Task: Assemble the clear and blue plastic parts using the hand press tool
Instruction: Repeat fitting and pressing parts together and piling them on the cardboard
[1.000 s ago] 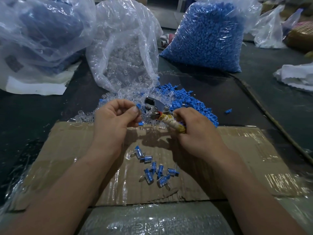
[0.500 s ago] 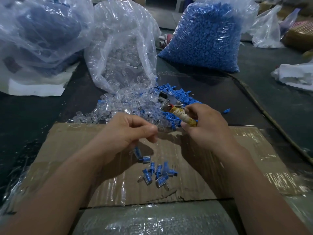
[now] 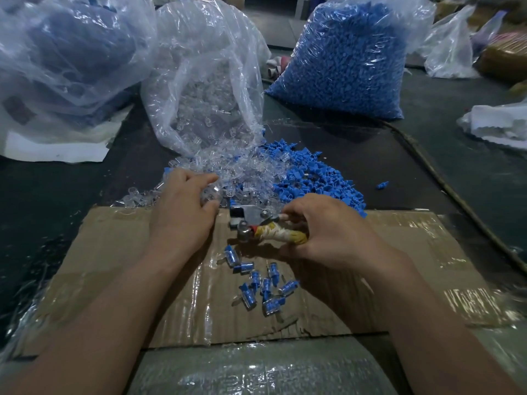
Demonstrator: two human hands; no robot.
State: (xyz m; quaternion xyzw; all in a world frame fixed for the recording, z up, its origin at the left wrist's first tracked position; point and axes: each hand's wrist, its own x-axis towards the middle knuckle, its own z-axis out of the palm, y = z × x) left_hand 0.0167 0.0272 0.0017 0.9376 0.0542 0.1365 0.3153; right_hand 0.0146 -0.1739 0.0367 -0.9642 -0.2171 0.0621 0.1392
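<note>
Right hand (image 3: 328,232) grips the press (image 3: 251,220) by its wrapped handle; left hand (image 3: 182,212) sits curled among the clear parts (image 3: 242,178) just beyond, light, slippery bits best pinched singly, any hold unclear.

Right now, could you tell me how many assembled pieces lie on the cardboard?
8 assembled pieces, clustered on the cardboard nearer the person than the press tool; overlaps may hide more.
</note>
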